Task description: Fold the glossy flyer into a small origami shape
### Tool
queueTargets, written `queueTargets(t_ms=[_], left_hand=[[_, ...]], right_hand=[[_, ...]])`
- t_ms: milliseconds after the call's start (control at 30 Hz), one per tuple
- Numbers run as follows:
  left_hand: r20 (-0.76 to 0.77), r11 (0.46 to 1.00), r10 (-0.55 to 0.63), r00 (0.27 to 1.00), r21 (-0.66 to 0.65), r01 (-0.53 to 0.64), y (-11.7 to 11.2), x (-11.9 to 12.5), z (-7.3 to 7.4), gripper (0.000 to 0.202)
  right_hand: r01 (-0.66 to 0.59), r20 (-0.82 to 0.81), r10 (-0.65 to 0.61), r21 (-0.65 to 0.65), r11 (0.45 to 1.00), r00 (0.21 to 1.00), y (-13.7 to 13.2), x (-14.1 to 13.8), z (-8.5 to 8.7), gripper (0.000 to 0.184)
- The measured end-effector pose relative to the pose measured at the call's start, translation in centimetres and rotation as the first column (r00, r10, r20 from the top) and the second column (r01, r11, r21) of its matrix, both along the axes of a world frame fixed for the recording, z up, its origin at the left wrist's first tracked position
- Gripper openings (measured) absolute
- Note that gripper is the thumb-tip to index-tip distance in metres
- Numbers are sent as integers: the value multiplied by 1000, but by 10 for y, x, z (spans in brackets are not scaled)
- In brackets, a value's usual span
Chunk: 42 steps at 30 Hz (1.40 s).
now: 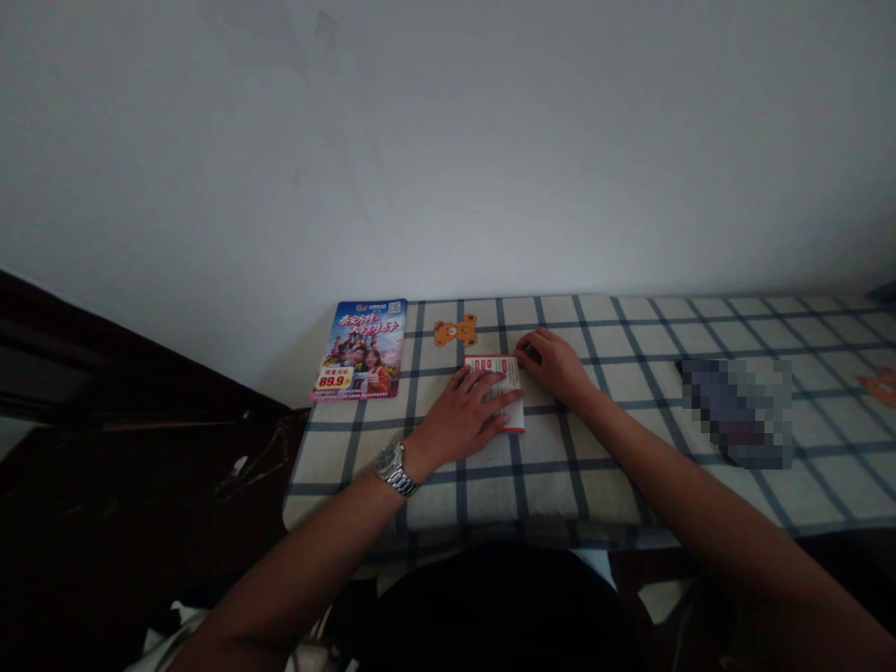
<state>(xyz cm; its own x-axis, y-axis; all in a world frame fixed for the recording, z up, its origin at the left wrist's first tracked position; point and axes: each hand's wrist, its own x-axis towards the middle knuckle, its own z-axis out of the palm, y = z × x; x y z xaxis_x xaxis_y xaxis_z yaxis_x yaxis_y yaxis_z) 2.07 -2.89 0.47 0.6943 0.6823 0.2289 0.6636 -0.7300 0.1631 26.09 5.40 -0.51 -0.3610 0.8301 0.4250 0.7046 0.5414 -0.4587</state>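
Note:
A small folded paper leaflet (507, 373) with red edges and print lies on the checked tablecloth (630, 411). My left hand (466, 418) lies flat on the leaflet with fingers stretched out, pressing it down; a metal watch (393, 467) is on that wrist. My right hand (556, 364) rests at the leaflet's upper right corner, fingers curled onto its edge.
A colourful brochure (362, 350) lies at the table's left end. An orange bear-shaped cutout (455, 330) sits behind the leaflet. A blurred dark object (742, 411) lies to the right, another orange piece (883, 385) at the far right. A white wall stands behind.

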Motion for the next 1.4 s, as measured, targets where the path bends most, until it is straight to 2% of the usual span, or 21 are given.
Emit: queueTargets(t_ms=[167,433,567,733,967,1233,1400], left_hand=[[2,999,33,999,5,-34,12,-5,1,44],[44,998,55,998,-20,-54,52,-11,10,41],[63,997,53,997,-57,-49,64,-11,12,39],[117,989,79,990,-133,-63,66,-11,8,39],[149,994,75,986,-94,-61,65,-15,1,40],[155,994,67,986,-100,-52,60,-15,1,48],[148,994,73,986,-95,-59,57,-15,1,47]], right_hand=[[-22,-31,21,-32,999,999,0,-3,3,3],[-8,-34,6,-61,998,999,4,-11,4,4],[1,-41,-4,-67,998,999,6,-11,0,2],[-35,-49,33,-51,998,998,7,-8,-6,3],[-51,-53,48,-55,997,997,6,-8,-4,3],[-62,-20,61,-56,996,998,3,-9,-1,3],[-73,-14,72,-60,995,997,3,-8,0,4]])
